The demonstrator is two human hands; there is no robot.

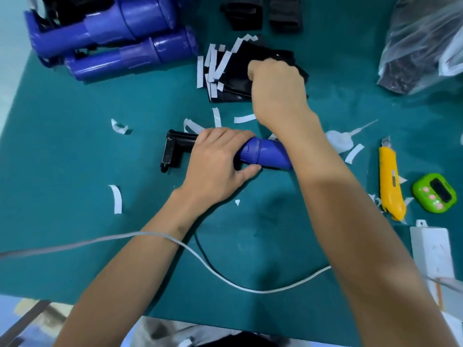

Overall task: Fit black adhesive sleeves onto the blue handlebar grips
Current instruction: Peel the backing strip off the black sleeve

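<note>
A blue handlebar grip (pixel 265 154) lies on its side at the middle of the green mat, with a black sleeve (pixel 176 146) wrapped on its left end. My left hand (pixel 215 164) is closed around the grip's middle. My right hand (pixel 275 88) reaches across to a pile of black adhesive sleeves (pixel 235 73) with white backing strips at the back, its fingers curled down onto the top sleeve. Whether it has pinched a sleeve free of the pile is hidden by the hand.
Several blue grips (pixel 112 38) are stacked at the back left. A yellow utility knife (pixel 390 181), a green timer (pixel 434 192) and a white box (pixel 432 249) lie at the right. White peeled strips (pixel 115 198) litter the mat; a white cable (pixel 225 276) crosses the front.
</note>
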